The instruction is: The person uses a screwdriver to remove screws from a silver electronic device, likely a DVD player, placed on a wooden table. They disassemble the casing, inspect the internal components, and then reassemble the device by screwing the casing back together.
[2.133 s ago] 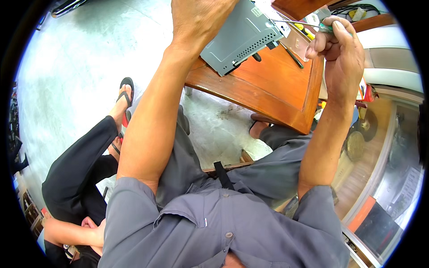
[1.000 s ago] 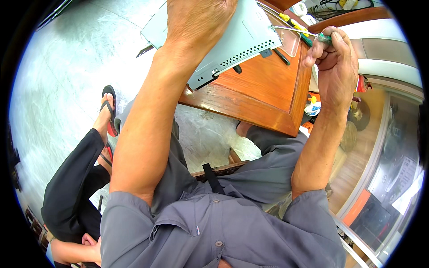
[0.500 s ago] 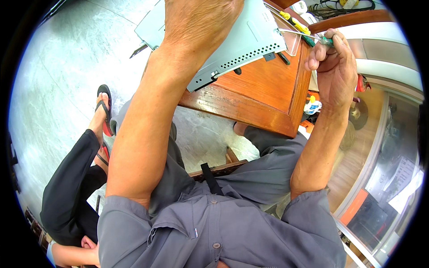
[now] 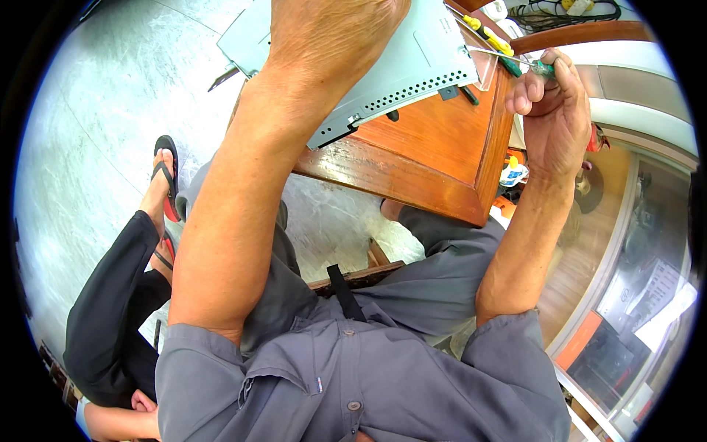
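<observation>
A pale metal casing with a row of small holes along its near edge is over the corner of a brown wooden table. My left hand lies across the casing at the top of the view. Its fingers are cut off or hidden, so their grip does not show. In my right hand, just right of the casing, is a screwdriver with a green handle, pinched between thumb and fingers. The screwdriver's thin shaft points left, its end at the casing's right edge.
Beyond the casing's right side lies a yellow-and-black tool. A white bottle with a yellow tip is below my right wrist. At left, another person's black-trousered leg stretches over the floor. A glass-fronted cabinet stands at right.
The whole view has shifted slightly. Both hands, the casing and the screwdriver keep nearly the same places relative to each other.
</observation>
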